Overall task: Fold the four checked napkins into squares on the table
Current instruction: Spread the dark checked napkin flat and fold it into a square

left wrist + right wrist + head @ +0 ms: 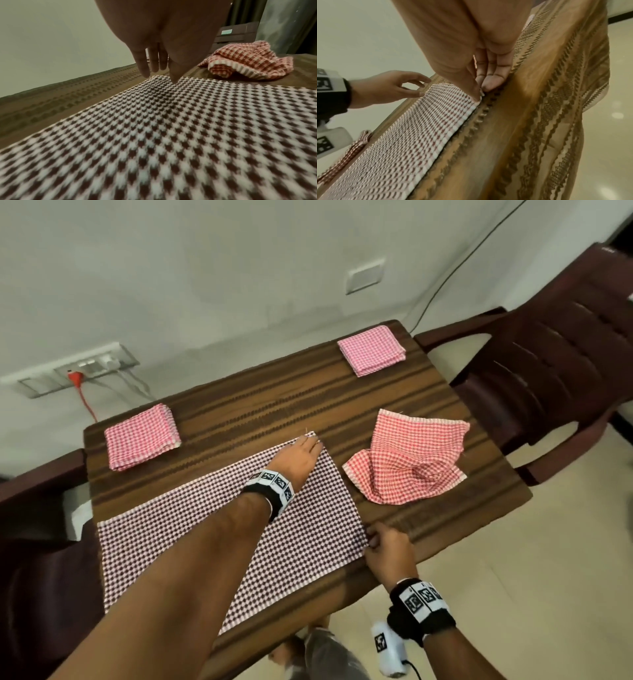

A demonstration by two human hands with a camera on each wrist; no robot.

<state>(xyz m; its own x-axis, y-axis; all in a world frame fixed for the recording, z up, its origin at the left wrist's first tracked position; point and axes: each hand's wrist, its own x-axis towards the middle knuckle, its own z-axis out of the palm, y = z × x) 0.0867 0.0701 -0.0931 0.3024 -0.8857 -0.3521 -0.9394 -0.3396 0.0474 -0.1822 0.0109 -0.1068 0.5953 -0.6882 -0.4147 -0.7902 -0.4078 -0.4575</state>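
Observation:
A dark maroon-and-white checked napkin [212, 542] lies spread flat as a long rectangle on the wooden table [274, 405]. My left hand [308, 446] is at its far right corner. The thumb tip [175, 80] rests on the cloth edge, with the fingers loosely arched above it and a gap between them. My right hand [481, 93] pinches the near right corner [368, 537] at the table's front edge. A crumpled red checked napkin [407, 457] lies to the right. Two pink checked napkins lie folded into squares, one at the far left [142, 436] and one at the far right [371, 350].
A dark plastic chair [548, 371] stands at the table's right side, and another dark seat [34, 542] is at the left. A wall socket strip with a red plug [75, 376] sits behind the table. The table's front edge is close to my right hand.

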